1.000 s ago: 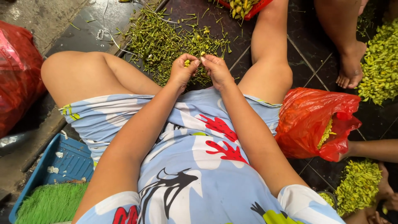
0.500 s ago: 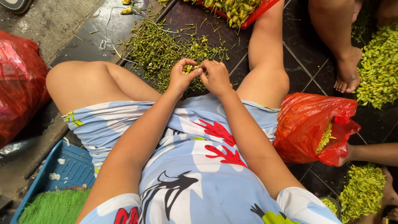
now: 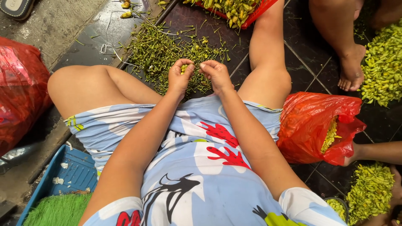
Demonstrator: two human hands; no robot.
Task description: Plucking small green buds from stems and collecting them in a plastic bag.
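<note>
At far left I see a red bag on the floor, touching the bent left knee. Below it lies a blue crate with green fibre at its near corner.

Centre: my left hand is curled nearly shut, fingers folded over small yellow-green buds held in the palm, thumb pressed toward the fingertips. My right hand sits just beside it, also curled, thumb and forefinger pinched together; I cannot tell whether a bud or stem is between them. The two hands almost touch at the fingertips. Directly beyond and beneath both hands, a stem pile of dark green trimmings spreads over the dark floor tiles, between my legs.

Top centre: a red basket holds yellow-green pods.

Right: an orange bag rests against my right thigh, open, with yellow buds inside. Another person's foot stands beyond it. Further right lie two heaps of pods, one upper and one lower.
</note>
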